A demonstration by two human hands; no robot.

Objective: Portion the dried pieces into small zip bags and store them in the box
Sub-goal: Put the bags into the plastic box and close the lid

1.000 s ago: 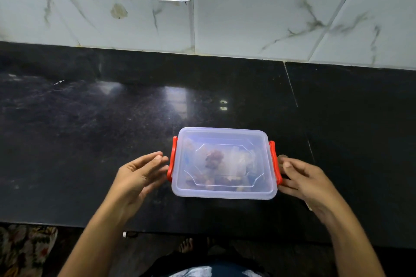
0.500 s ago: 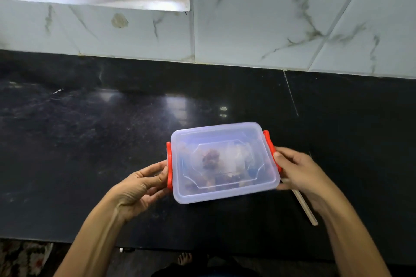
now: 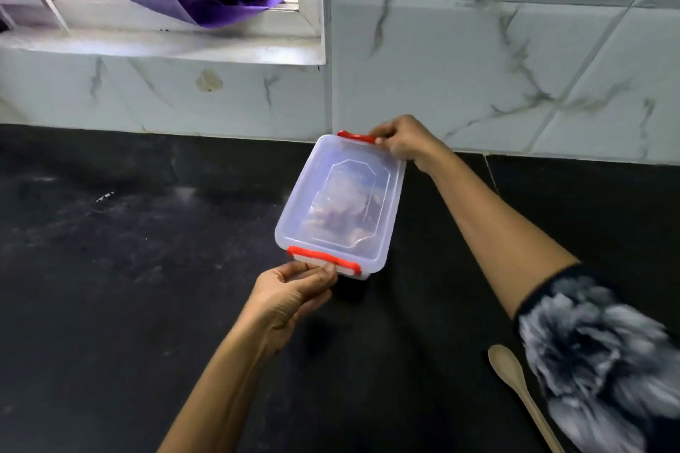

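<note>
Between both hands point(image 3: 290, 290), lidded box point(image 3: 312, 195) holds brownish dried pieces point(image 3: 333, 219).

The clear lidded box point(image 3: 340, 206) with red clips was tilted above the counter, holding what looked like brownish pieces point(image 3: 338, 215).

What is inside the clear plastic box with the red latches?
Through the lid of the clear plastic box with red latches, brownish dried pieces show, apparently in clear bags. The frosted lid blurs them, so their count and any bag seals cannot be made out.
</note>
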